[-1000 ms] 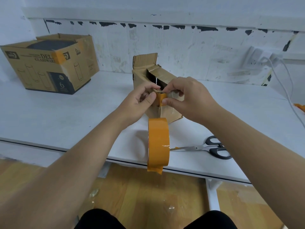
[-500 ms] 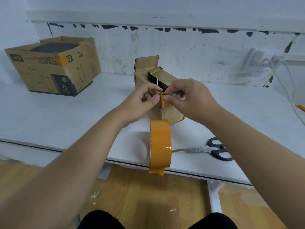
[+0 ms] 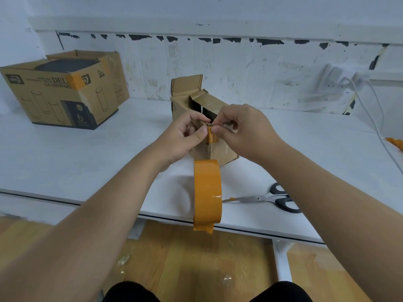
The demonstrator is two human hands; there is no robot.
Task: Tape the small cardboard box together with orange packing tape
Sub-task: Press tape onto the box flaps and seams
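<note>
- Head view, frame centre: left hand (image 3: 182,136) and right hand (image 3: 244,125) meet at the near top corner of the small cardboard box (image 3: 202,125). Thumb and forefinger of each are pressed together, pinching a short strip of orange tape (image 3: 212,137) at its upper end; the other fingers are curled in.
- The strip runs down over the box's near vertical edge. Whether its top is already stuck to the rim I can't tell; fingers cover it.
- To do it well, I'd say: fold the top over the rim, then rub down with a thumb from the corner so both cardboard faces bond. No wrinkles; keep the strip centred on the seam.
- Likely risk: the tape folds onto itself between the two pinches. Keep it taut.
- The box stands on the white table (image 3: 109,162), mid-frame, top flaps open, rear flap upright. Brace it, or pressing may tip it back.
- The tape roll (image 3: 207,192) stands on edge just below the box, loose end hanging past the table's front edge.
- Scissors (image 3: 272,199) lie right of the roll, blades toward it, within reach for the next cut.
- Upper left: a larger glassware carton (image 3: 61,92), well apart from the work.
</note>
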